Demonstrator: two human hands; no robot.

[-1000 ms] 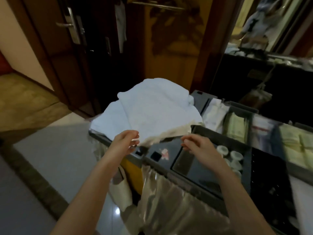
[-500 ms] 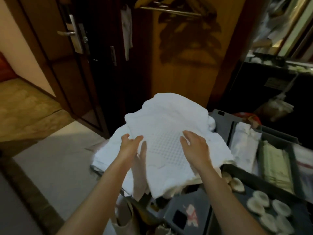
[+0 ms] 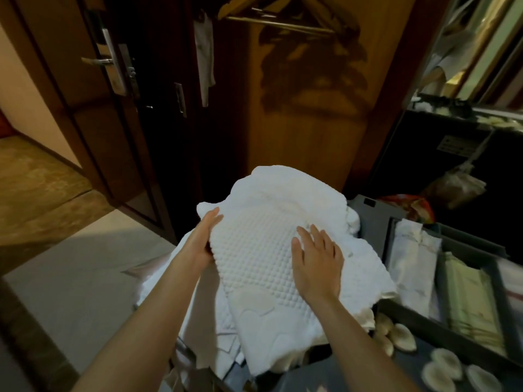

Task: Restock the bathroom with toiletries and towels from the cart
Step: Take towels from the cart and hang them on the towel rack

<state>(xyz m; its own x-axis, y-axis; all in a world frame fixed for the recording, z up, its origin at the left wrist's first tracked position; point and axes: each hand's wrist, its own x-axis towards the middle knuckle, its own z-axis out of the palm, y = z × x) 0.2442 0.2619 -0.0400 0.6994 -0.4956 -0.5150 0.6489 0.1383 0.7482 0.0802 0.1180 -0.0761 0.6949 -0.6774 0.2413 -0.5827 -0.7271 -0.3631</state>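
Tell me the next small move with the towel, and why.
Probably curl the right hand under the towel at its right edge and lift. The left hand grips the left edge, but the right hand lies flat on top, and the towel rests on the pile on the cart.

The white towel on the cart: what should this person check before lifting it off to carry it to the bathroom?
1. Left hand placed at the left edge of the white towel: ok.
2. Left grip closed round that edge: cannot tell, the thumb is hidden.
3. Right hand holding the towel: not ok, it lies flat on top with fingers spread.
4. Towel folded into one bundle: ok.
5. Towel free of the other linen beneath it: cannot tell.
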